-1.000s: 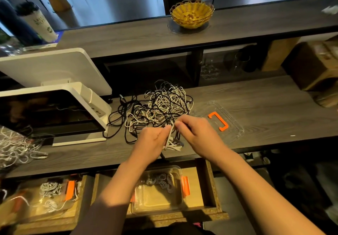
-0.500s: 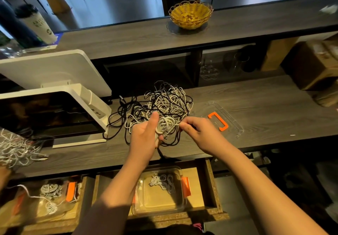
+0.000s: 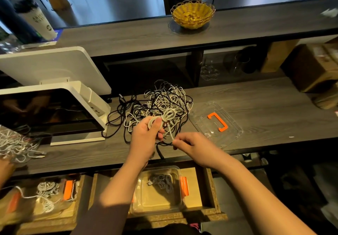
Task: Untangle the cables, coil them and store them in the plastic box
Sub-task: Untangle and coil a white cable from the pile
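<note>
Our left hand grips a coiled white cable above the counter's front edge while our right hand pinches its loose end. Behind them sprawls the tangled pile; the clear lid lies right, the plastic box sits in the drawer below.
</note>
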The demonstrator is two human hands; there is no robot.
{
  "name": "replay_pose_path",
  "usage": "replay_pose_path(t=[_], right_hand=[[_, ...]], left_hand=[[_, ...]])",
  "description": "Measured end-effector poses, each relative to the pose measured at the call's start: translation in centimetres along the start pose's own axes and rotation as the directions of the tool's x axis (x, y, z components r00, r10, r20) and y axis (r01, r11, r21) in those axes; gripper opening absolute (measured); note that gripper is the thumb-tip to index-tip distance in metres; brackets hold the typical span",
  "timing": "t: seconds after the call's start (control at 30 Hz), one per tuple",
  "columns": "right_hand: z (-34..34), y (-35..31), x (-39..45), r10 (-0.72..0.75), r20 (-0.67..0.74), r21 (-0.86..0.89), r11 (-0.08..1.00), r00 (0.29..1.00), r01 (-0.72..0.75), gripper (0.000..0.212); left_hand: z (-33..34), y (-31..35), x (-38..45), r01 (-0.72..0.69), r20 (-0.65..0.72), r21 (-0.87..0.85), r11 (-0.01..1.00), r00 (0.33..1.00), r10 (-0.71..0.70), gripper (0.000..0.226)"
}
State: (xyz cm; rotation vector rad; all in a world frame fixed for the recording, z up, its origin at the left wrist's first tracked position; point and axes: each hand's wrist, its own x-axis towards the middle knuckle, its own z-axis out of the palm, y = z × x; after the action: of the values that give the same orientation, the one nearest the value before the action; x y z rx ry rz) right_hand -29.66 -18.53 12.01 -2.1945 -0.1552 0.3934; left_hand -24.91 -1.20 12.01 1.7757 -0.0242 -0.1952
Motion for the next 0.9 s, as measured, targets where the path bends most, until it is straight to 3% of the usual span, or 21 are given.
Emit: replay_pose_path(t=[0.2, 0.4, 0.5, 0.7, 0.9], right_hand=[[-0.5, -2.3, -0.2, -0.048, 0.092, -0.074, 0.996, 0.995, 0.055, 0.027], [-0.2, -3.5, -0.2, -0.091, 0.033, -0.135, 0.986, 0.995, 0.095, 0.025], [-0.4, -3.9, 0.0, -0.134, -0.021, -0.056, 0.989, 0.991, 0.133, 0.020], [-1.5, -2.5, 0.7, -0.152, -0.149, 0.045, 0.986, 0.977, 0.160, 0.019], [-2.4, -0.3, 1.3, -0.128, -0.304, 0.079, 0.984, 0.944, 0.159, 0.012]], left_hand=[[0.1, -1.0, -0.5, -0.047, -0.177, 0.193, 0.980, 0.981, 0.081, 0.015], [-0.4, -1.6, -0.1, -0.083, -0.155, 0.367, 0.926, 0.977, 0.149, 0.015], [-0.8, -1.6, 0.1, -0.109, -0.043, 0.431, 0.896, 0.989, 0.141, 0.012], [-1.2, -0.6, 0.1, -0.093, 0.248, 0.473, 0.876, 0.968, -0.031, 0.019], [-1.7, 0.1, -0.4, -0.054, 0.481, 0.278, 0.959, 0.872, -0.090, 0.011]])
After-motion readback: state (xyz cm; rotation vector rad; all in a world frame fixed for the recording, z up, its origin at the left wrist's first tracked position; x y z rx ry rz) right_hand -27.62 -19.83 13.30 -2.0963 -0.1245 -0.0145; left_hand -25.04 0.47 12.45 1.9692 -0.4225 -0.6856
